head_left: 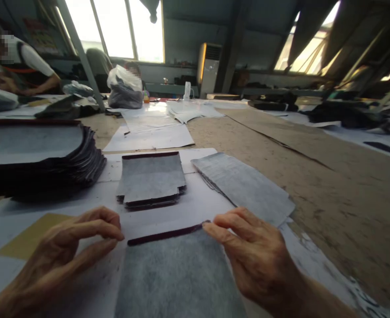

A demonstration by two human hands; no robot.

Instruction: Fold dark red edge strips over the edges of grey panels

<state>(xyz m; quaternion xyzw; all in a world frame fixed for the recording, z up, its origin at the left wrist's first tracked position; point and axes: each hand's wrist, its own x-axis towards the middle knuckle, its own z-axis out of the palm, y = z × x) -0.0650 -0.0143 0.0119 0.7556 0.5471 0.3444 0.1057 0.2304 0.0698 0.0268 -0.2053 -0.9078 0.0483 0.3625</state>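
A grey fabric piece [181, 278] with a dark maroon folded strip along its far edge lies flat in front of me on white paper. My right hand [258, 251] pinches the right end of that folded edge between thumb and fingers. Just off the strip's left end, my left hand [78, 247] hovers with bent fingers, a gap showing between thumb and forefinger, and nothing visible in it. Beyond the piece sits a small stack of similar folded-edge pieces [151, 176]. Flat grey pieces [244, 185] lie in a fanned pile past my right hand.
A tall stack of dark-edged pieces [39, 145] stands at the left. Tan card [32, 238] lies partly under my left hand. White sheets [148, 137] and a stuffed plastic bag [125, 88] are farther back. Another person [32, 66] works at the far left.
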